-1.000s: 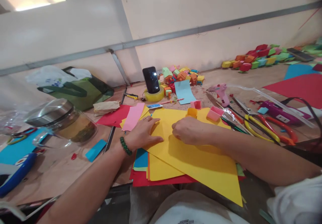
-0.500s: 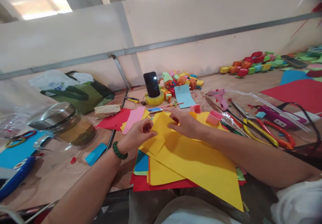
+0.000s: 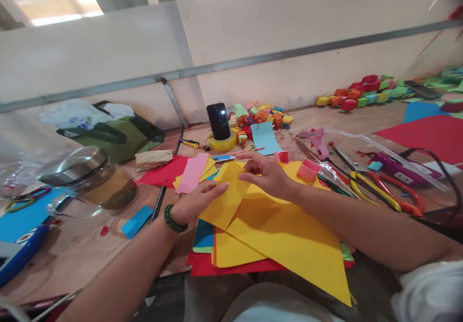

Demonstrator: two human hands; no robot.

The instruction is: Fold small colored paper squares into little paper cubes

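A small piece of yellow paper [image 3: 228, 194] is held up between my two hands, over a stack of coloured sheets. My left hand [image 3: 198, 199], a green bead bracelet at its wrist, is closed on the paper's left side with the thumb on top. At the upper right edge my right hand [image 3: 265, 172] pinches the same piece between thumb and fingers. Beneath lie larger yellow sheets [image 3: 289, 230], with orange, blue and red sheets [image 3: 235, 270] showing under them. Close to my right hand stand small folded pink paper pieces [image 3: 308, 169].
A glass teapot [image 3: 112, 187] and a green bag [image 3: 119, 141] are on the left. A phone [image 3: 218, 121] leans in a yellow tape roll, beside piled paper cubes [image 3: 262, 114]. On the right lie a pink glue gun [image 3: 315, 141], scissors [image 3: 361, 172] and a purple power strip [image 3: 401, 168].
My left hand has flattened against the yellow piece, its thumb now lying across it. The right hand's fingers have shifted slightly along the edge.
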